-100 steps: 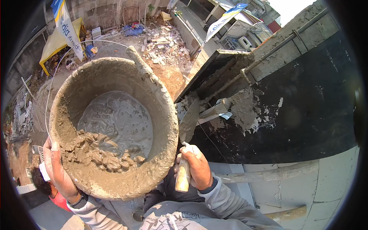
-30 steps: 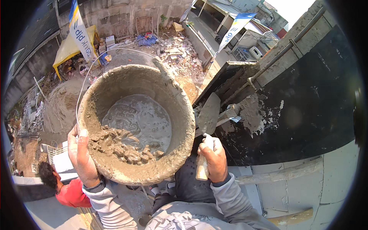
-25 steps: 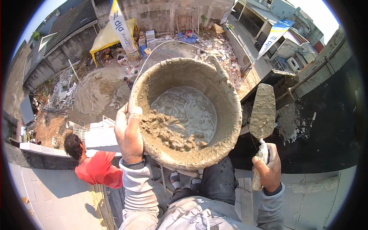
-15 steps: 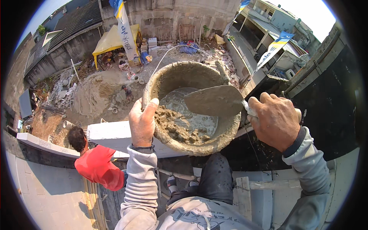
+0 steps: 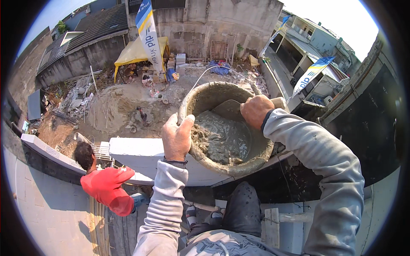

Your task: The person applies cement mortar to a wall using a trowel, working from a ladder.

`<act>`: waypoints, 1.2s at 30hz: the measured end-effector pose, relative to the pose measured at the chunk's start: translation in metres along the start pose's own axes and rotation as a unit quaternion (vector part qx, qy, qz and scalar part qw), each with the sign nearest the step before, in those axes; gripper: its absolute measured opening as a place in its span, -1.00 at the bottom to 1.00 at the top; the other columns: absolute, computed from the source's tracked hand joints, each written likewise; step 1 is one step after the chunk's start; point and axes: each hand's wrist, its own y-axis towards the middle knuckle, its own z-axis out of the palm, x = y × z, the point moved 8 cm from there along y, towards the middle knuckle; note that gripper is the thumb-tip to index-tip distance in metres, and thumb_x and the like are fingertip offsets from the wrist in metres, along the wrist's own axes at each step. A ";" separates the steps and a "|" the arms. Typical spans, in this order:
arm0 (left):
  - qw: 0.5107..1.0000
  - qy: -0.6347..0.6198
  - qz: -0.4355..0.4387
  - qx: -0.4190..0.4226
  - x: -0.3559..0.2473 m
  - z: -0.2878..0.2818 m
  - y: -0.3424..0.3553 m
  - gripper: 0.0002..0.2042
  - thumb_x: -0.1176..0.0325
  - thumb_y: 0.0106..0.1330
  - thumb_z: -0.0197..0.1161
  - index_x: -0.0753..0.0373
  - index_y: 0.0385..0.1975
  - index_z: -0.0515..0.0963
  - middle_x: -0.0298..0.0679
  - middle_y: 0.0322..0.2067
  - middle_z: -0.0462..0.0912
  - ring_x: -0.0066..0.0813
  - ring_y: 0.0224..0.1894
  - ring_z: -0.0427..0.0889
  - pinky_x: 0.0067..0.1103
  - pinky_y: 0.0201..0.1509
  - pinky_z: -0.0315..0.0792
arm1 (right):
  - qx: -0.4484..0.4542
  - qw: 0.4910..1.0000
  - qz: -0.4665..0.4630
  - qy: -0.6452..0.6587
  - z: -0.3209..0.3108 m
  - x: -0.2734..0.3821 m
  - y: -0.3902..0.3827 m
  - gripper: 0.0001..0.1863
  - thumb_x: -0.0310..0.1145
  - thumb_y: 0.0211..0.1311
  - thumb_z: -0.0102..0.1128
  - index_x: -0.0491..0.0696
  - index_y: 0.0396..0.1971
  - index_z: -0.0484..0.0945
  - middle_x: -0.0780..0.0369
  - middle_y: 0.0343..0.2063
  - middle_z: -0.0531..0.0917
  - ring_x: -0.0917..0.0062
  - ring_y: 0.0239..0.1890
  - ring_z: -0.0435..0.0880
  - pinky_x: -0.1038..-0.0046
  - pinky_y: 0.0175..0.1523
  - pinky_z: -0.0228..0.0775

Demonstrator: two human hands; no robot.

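My left hand (image 5: 177, 138) grips the near-left rim of a mortar-crusted bucket (image 5: 256, 151), its thumb over the edge. Inside are wet grey mortar (image 5: 218, 138) and some lumpier mix. My right hand (image 5: 256, 111) is closed on the handle (image 5: 278, 103) of a trowel, over the bucket's right side. The trowel's blade (image 5: 228, 109) is down inside the bucket, partly hidden by the hand and mortar. The bucket's wire handle arches up behind it.
A person in red (image 5: 106, 192) is below left, beside white block walls (image 5: 134, 149). A black panel (image 5: 363, 136) curves along the right. Planks (image 5: 271, 226) lie near my legs. Far below are a rubble-strewn yard, another person (image 5: 141, 115), a yellow canopy (image 5: 132, 55) and flags.
My right hand and trowel moved from beside the bucket, over it and down into it. Both hands moved higher in view, and the bucket sits further right than at first.
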 end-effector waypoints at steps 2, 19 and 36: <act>1.000 0.012 0.009 0.001 -0.002 -0.002 -0.002 -0.69 0.26 0.21 0.22 0.44 -0.26 0.60 -0.23 -0.57 0.59 -0.54 -0.49 0.47 -0.52 -0.34 0.39 | 0.028 0.998 -0.029 0.041 -0.002 0.009 0.004 -0.83 -0.34 0.07 0.18 -0.04 -0.46 0.72 0.12 -0.46 0.74 0.32 -0.32 0.76 0.30 -0.26 0.60; 1.000 0.013 -0.026 -0.009 -0.007 -0.001 -0.012 -0.68 0.28 0.25 0.18 0.43 -0.16 0.58 -0.30 -0.42 0.62 -0.62 -0.39 0.47 -0.61 -0.27 0.39 | 0.166 0.965 -0.106 0.175 0.021 0.023 -0.005 -0.67 -0.22 -0.05 0.18 -0.08 -0.30 0.67 0.04 -0.38 0.69 0.11 -0.21 0.69 0.16 -0.06 0.54; 1.000 0.017 -0.008 -0.005 -0.006 -0.006 -0.011 -0.67 0.21 0.29 0.20 0.39 -0.17 0.58 -0.13 -0.48 0.64 -0.41 -0.45 0.57 -0.48 -0.31 0.44 | 0.167 0.933 -0.096 0.305 0.001 0.011 -0.025 -0.65 -0.13 -0.02 0.22 0.00 -0.27 0.69 0.05 -0.37 0.70 0.13 -0.18 0.67 0.19 -0.02 0.50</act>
